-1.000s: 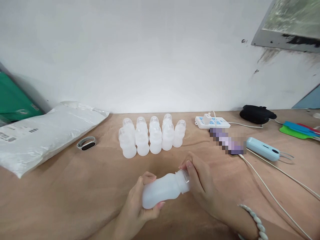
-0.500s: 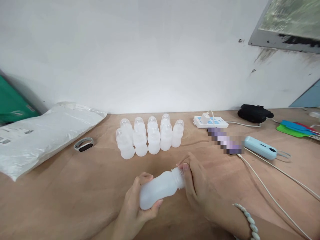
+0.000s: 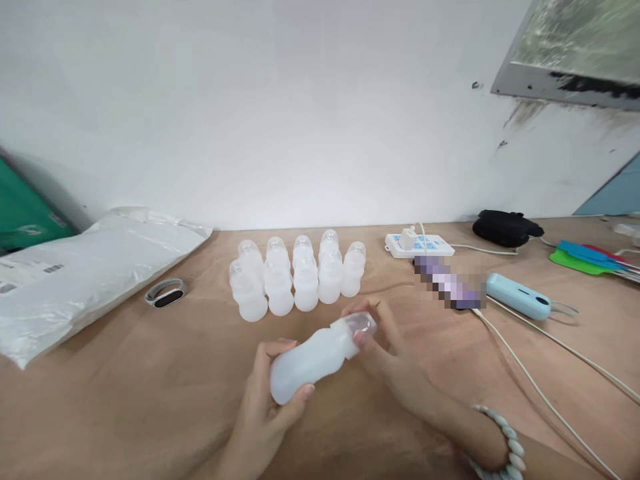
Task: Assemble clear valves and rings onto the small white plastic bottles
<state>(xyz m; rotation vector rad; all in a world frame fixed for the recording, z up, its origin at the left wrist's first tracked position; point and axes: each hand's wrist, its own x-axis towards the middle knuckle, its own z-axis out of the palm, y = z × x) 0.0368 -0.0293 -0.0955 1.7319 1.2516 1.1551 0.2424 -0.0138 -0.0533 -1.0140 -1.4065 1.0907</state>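
Tilted across the front of the table is a frosted white baby bottle (image 3: 310,363), its capped end pointing up and to the right. My left hand (image 3: 273,393) is wrapped round the bottle's lower body, thumb below and fingers above. At the other end my right hand (image 3: 383,343) grips the clear dome cap (image 3: 361,323) with thumb and fingers on opposite sides. Behind them several similar bottles (image 3: 306,287) with clear caps stand upright in two close rows.
To the left lie a white plastic parcel (image 3: 100,263) and a grey wristband (image 3: 167,293). On the right are a power strip (image 3: 435,245), a pixelated purple item (image 3: 445,280), a light-blue device (image 3: 520,295), a black pouch (image 3: 507,228), coloured spatulas (image 3: 583,259) and white cables (image 3: 540,400).
The bottle has shifted slightly left and up in the view. My right hand's fingers have changed their hold, and the clear cap now shows between them.
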